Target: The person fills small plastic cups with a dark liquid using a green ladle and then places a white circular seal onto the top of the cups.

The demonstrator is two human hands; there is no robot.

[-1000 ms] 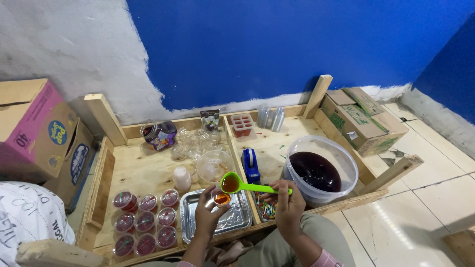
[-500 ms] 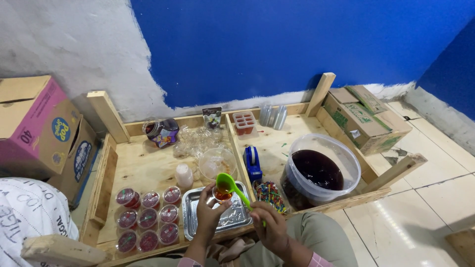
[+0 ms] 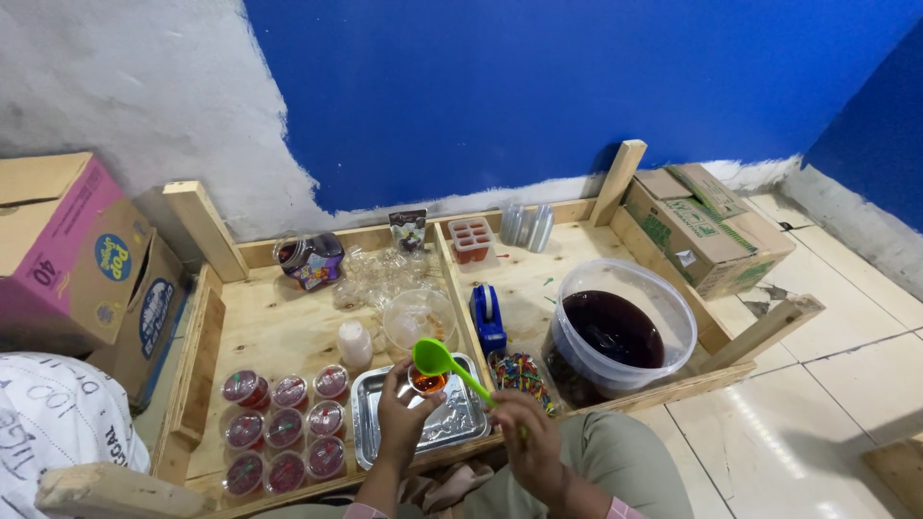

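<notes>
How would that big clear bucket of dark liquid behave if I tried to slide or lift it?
The clear bucket looks roughly half full of dark liquid, so it is probably heavy. With no lid on, a quick push would likely slosh the liquid. Its thin plastic wall may flex if squeezed. It sits wide and low, so tipping seems unlikely.

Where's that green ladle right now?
In the head view, the green ladle is near the bottom centre, held by the right hand, its bowl tipped over the small cup in the left hand, above the metal tray.
</notes>
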